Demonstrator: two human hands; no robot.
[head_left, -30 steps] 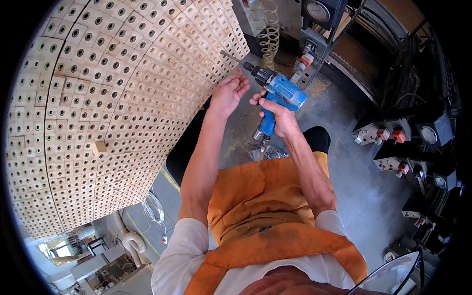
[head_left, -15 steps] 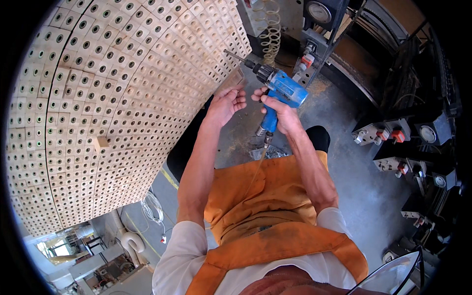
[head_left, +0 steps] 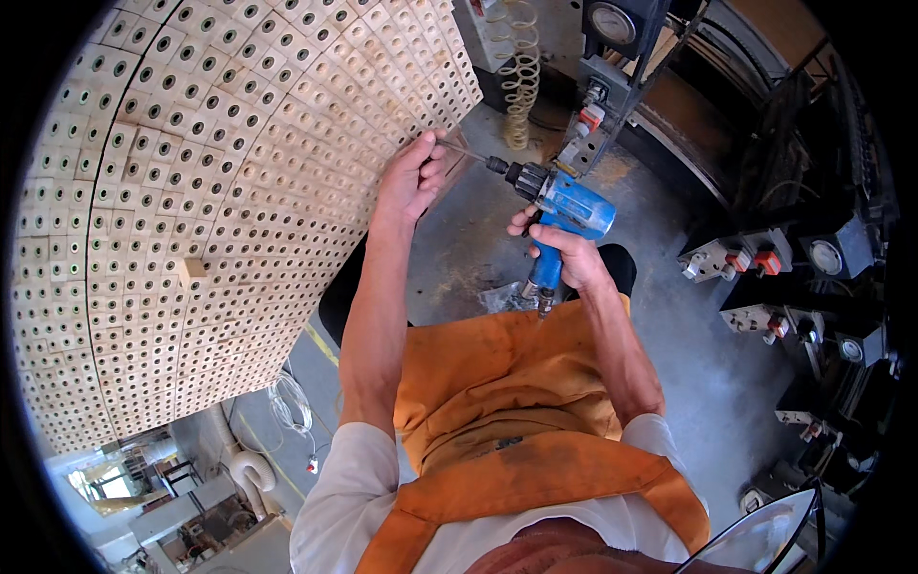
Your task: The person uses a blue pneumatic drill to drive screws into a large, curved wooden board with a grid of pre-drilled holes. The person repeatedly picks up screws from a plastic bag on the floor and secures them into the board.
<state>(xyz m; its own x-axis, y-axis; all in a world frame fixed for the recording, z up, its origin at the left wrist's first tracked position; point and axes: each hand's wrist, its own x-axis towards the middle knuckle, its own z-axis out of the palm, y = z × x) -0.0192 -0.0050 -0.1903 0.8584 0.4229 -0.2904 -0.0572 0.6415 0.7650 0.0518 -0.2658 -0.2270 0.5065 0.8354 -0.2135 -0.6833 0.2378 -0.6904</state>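
My right hand [head_left: 572,254] is wrapped round the grip of a blue air drill [head_left: 579,207] with a black chuck. Its long bit [head_left: 466,150] points up and left. At the tip of the bit is my left hand [head_left: 411,180], its thumb and fingers pinched together. Whatever lies between those fingertips is too small to make out. Beside that hand stand many pale wooden blocks [head_left: 325,143], packed in rows. Blocks toward the left have dark metal rings in their holes; those near my left hand show bare holes.
One loose wooden block [head_left: 192,273] lies on top of the rows. A coiled air hose [head_left: 521,86] hangs beyond the drill. Machinery with gauges and red-handled valves [head_left: 765,261] lines the right. White cable [head_left: 290,404] lies on the floor at lower left, and a clear plastic bag [head_left: 502,298] lies below the drill.
My left hand has moved up and left, to the block edge and bit tip. The drill, in my right hand, has shifted right and down.
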